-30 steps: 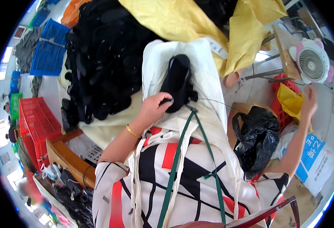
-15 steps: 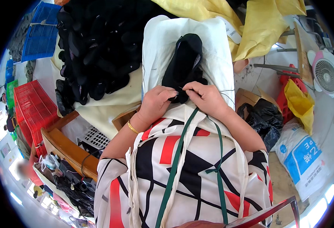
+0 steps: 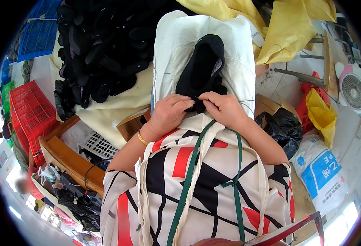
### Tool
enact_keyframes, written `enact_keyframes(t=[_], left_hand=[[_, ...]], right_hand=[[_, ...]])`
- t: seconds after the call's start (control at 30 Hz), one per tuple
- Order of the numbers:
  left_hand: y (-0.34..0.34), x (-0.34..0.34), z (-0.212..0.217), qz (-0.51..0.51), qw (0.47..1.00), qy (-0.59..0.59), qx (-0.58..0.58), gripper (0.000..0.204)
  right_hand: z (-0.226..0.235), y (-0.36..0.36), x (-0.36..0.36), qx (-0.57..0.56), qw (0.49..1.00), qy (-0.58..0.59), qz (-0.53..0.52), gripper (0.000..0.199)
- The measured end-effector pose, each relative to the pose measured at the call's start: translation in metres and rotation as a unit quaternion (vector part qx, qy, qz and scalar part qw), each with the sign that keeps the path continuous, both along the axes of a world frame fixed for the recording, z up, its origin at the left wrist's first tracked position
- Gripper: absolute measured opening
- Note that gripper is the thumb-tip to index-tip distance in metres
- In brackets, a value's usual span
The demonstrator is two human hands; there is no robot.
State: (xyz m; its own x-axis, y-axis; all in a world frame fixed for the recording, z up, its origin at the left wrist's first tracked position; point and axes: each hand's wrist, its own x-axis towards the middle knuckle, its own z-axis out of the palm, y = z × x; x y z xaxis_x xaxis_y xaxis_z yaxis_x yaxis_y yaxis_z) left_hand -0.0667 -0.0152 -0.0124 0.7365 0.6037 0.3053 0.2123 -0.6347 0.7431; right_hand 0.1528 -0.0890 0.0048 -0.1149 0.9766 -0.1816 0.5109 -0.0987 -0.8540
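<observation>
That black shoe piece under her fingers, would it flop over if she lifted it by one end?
Probably: the black shoe piece sags and creases over the white cloth, so it looks soft and light. Both hands pinch it easily.

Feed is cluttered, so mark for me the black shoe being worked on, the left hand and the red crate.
black shoe point(image 3: 203, 61), head view, on the upper's middle.
left hand point(image 3: 170, 112), head view, on the back of the hand.
red crate point(image 3: 26, 112), head view, on its slatted side.
</observation>
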Motion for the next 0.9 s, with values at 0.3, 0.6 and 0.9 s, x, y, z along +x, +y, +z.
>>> enact_keyframes(t=[0.3,0.6,0.9], left_hand=[[0.0,0.0,-0.003,-0.002,1.0,-0.007,0.003,0.03],[-0.002,-0.002,-0.008,0.019,0.999,-0.019,-0.023,0.034],[-0.006,-0.003,-0.014,0.015,1.0,-0.016,0.0,0.038]], right_hand=[[0.003,0.004,0.0,-0.001,1.0,-0.02,0.008,0.018],[0.001,0.015,-0.002,-0.02,1.0,0.012,0.009,0.013],[-0.007,0.018,-0.016,-0.054,0.998,-0.033,-0.003,0.017]])
